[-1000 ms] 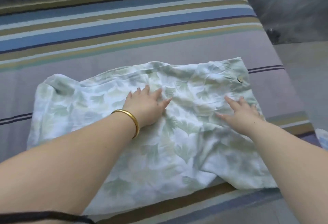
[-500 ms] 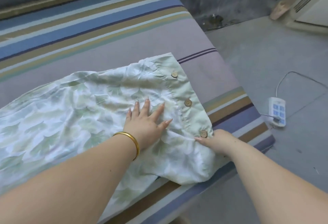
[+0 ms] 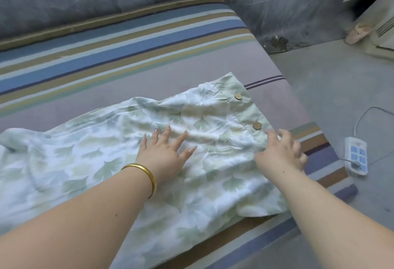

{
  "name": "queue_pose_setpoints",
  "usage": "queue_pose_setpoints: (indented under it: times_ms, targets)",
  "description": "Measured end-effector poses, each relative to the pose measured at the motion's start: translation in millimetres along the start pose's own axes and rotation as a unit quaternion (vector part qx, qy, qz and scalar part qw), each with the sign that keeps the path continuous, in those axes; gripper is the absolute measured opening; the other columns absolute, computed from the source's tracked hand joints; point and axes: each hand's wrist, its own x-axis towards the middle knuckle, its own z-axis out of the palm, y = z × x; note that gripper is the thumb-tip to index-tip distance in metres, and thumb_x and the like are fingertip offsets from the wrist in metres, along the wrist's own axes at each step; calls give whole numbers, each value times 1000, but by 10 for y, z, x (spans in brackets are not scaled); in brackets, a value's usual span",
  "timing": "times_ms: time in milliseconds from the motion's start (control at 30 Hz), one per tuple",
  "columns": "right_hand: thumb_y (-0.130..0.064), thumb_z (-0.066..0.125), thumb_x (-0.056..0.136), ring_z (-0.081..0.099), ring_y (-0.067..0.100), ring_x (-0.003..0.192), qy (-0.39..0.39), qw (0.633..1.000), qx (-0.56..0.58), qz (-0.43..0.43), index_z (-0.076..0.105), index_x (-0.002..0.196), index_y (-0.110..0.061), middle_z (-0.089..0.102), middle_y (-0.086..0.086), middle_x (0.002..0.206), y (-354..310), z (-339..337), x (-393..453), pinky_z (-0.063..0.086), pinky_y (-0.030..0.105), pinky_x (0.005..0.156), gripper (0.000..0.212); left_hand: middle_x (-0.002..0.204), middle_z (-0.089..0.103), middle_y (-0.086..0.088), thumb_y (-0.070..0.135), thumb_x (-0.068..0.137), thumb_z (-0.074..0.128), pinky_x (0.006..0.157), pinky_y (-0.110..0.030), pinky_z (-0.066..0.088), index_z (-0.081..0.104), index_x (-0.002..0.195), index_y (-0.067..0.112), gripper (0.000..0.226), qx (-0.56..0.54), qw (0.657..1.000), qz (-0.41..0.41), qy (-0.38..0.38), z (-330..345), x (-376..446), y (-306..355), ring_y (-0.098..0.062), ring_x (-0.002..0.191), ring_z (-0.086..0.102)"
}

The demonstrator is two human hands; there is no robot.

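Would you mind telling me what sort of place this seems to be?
Probably a room at home: a buttoned leaf-print cloth lies spread on a striped mattress, and a power strip sits on the bare grey floor beside it.

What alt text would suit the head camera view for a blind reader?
A person's left hand, wearing a gold bangle, presses flat on a white cloth with pale green leaf print spread over a striped mattress. The blurred right hand is at its edge by round wooden buttons. A white power strip lies on the grey floor.
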Motion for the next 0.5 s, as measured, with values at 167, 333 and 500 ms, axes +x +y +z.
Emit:
queue_pose_setpoints:
  times_ms: [167, 333, 500]
  targets:
    - [-44, 46, 94, 17, 33, 147, -167, 969, 180, -20, 24, 153, -33, 6, 3, 164, -1170, 276, -527, 21, 44, 119, 63, 167, -9, 4, 77, 90, 9, 120, -51, -9, 6, 154, 48, 70, -7, 996, -85, -12, -172, -307, -836, -25, 153, -12]
    - [-72, 34, 92, -11, 35, 152, -243, 951, 135, -137, 7, 155, -45, -14, -2, 166, -1976, 669, -1178, 1, 48, 121, 73, 167, 5, 1, 81, 86, 5, 120, -53, -1, 15, 154, 44, 78, -42, 988, -151, 1, -171, -635, -1598, -26, 153, 4]
    - [-77, 20, 90, -8, 30, 153, -203, 961, 96, -159, 7, 151, -54, -11, -9, 166, -2199, 923, -1445, 1, 56, 119, 66, 166, 11, 6, 83, 83, 4, 120, -55, -2, 21, 154, 42, 83, -83, 975, -196, 55, 34, -1071, -2194, -20, 153, 1]
